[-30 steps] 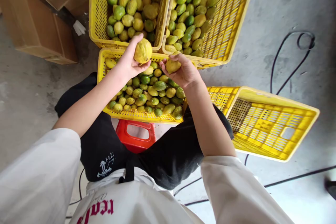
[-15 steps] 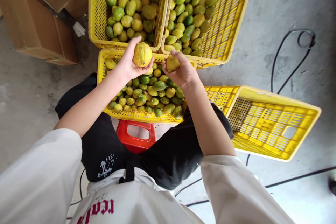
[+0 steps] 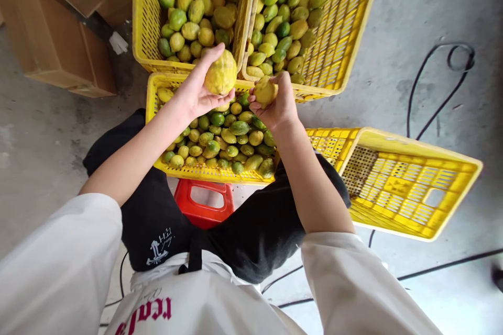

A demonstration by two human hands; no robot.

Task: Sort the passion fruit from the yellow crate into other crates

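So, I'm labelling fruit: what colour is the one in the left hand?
The fruit in the left hand is yellow, clearest in the head view.

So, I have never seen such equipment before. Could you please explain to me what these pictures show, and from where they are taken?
There is no machine here: you see a person's bare left hand and right hand. The view comes from one camera worn on that person's head, looking forward and down, so white sleeves and black trousers also appear. The left hand has a large round yellow fruit in its grip; the right holds a smaller yellow fruit. Below them is a yellow plastic crate with many green and yellow fruits. Beyond it, side by side, are a left far crate and a right far crate, also yellow and holding fruit. A red plastic stool shows between the legs.
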